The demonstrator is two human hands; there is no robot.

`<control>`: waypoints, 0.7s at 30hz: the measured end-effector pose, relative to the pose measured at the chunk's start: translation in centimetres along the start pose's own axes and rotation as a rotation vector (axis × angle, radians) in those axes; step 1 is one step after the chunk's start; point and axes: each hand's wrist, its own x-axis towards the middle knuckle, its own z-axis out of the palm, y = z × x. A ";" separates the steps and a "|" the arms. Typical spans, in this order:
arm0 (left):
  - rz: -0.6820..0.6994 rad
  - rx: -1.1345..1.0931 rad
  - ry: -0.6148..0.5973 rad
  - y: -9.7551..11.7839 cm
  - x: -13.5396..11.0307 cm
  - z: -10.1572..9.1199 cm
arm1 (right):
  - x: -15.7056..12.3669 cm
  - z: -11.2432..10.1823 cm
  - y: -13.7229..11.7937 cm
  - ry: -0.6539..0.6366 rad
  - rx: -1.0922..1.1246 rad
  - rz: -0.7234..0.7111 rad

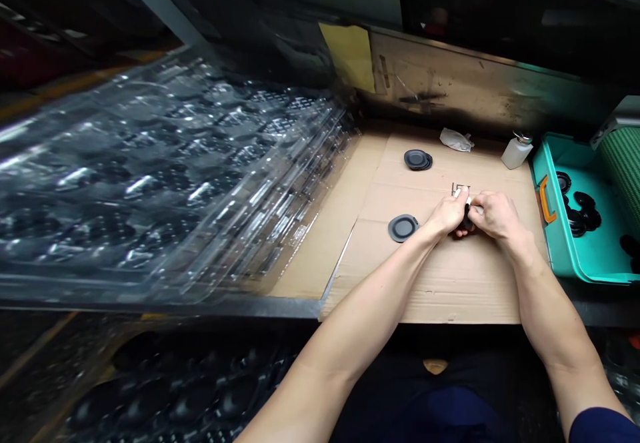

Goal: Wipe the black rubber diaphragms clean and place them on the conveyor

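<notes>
Blk part (pixel 467 219) pinched by L hand (pixel 449 215) & R hand (pixel 496 214) over cardboard (pixel 460 286) w/ teal bin (pixel 561 248) beside.

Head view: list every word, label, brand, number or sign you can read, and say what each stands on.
No text can be read.
Black printed mark on the cardboard: partly covered by the left hand, not legible.
Yellow sheet: no legible writing.
</notes>
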 end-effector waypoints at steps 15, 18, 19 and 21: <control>0.029 0.088 -0.021 -0.1 -0.4 0.0 | -0.2 -0.1 0.4 0.028 0.091 -0.012; 0.004 0.040 -0.039 0.0 -0.4 0.1 | -0.2 -0.3 0.4 -0.010 0.107 0.021; 0.000 0.023 -0.040 0.1 -0.3 0.0 | -0.3 -0.3 0.5 -0.003 0.125 0.036; -0.031 -0.062 -0.035 0.5 -0.1 -0.3 | -0.2 -0.2 0.8 0.080 0.192 0.070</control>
